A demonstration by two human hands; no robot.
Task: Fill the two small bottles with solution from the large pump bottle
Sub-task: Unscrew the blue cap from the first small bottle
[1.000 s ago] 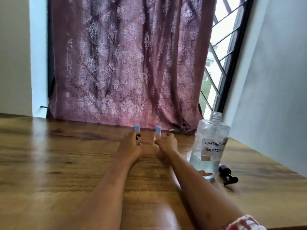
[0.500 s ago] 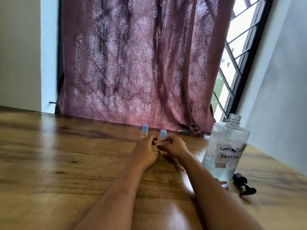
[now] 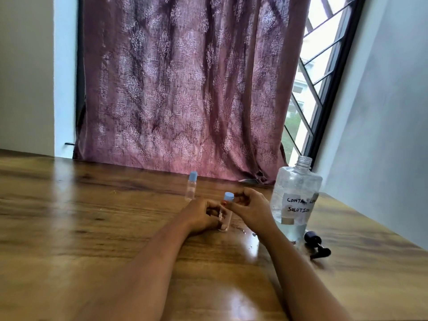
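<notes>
Our left grip (image 3: 201, 216) holds 1 clear small bottle (image 3: 224, 220); our right grip (image 3: 251, 209) pinches its blue cap (image 3: 229, 197). The other bottle (image 3: 191, 187), beside it before, now stands apart.

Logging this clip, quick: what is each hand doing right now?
Left hand: holds the small clear plastic bottle by its body.
Right hand: pinches that bottle's round blue cap.
</notes>
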